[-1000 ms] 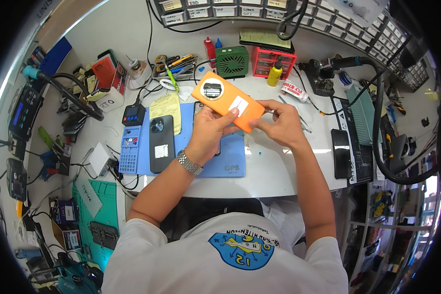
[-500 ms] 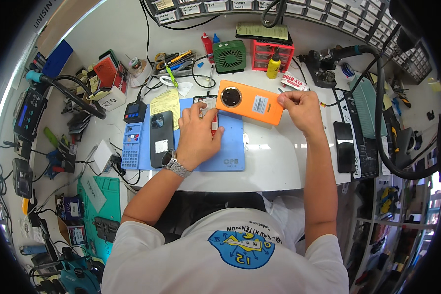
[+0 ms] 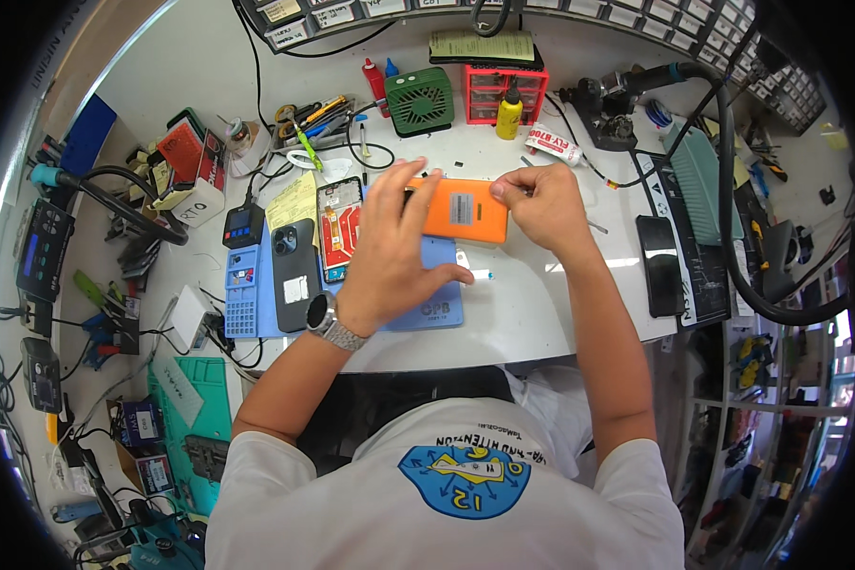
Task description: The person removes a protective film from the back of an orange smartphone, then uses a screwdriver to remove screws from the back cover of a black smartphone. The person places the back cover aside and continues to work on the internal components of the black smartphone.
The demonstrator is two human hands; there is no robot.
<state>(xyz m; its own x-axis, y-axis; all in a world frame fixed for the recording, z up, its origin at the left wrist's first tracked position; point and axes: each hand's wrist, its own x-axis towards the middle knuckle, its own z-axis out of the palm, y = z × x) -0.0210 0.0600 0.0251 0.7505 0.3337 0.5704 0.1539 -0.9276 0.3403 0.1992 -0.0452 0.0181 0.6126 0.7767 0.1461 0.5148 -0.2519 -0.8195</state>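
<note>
In my right hand (image 3: 544, 204), thumb and fingers pinch the right end of an orange phone back cover (image 3: 480, 209) with a white label on it. My left hand (image 3: 394, 242) is open, its fingers stretched out and its thumb apart. It hides the left end of the cover; I cannot tell whether it touches it. Left of this hand, an opened phone (image 3: 337, 233) with red inside lies on the blue work mat (image 3: 437, 316). Beside it lies a dark phone (image 3: 291, 256) with a white label.
A blue parts tray (image 3: 242, 294) and a small black device (image 3: 244, 225) stand on the left. Behind are a green fan (image 3: 422, 103), a red drawer box (image 3: 482, 81), a yellow bottle (image 3: 509, 114) and a white tube (image 3: 553, 144). A black phone-like slab (image 3: 659, 266) lies at right.
My left hand has lifted off the opened phone and moved up and right to the orange cover. My right hand, still pinching the cover, has shifted left. The opened phone shows more fully.
</note>
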